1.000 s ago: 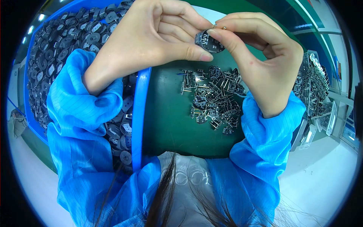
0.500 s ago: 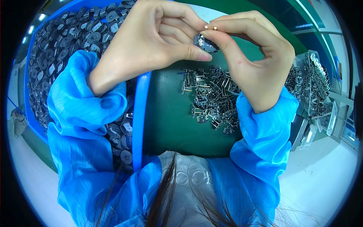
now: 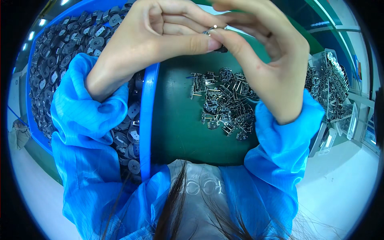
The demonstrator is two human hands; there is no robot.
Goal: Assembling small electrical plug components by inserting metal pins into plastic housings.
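Both hands are meeting at the far middle of the view, above the green mat (image 3: 180, 120). The left hand (image 3: 160, 40) and the right hand (image 3: 272, 68) are pinching together one small dark part (image 3: 218, 40), which is held in the air between the thumbs and fingertips; the grip is narrow and closed on it. Only a little of the part is showing (the fingers are covering most of it): a dark body and a bright metal tip at its far edge. I cannot tell its full shape.

As a judgement, the work is looking somewhere in the middle. On the mat, below the right hand, a pile of metal-pinned pieces (image 3: 224, 104) is lying loosely, pins pointing in many directions. On the left, the blue bin (image 3: 146, 120) is holding very many dark round parts (image 3: 60, 60), so a lot seems to be waiting. At the far right, a clear tray (image 3: 352, 124) is carrying more small metal pieces (image 3: 332, 88). Blue sleeves (image 3: 88, 152) are covering both forearms.
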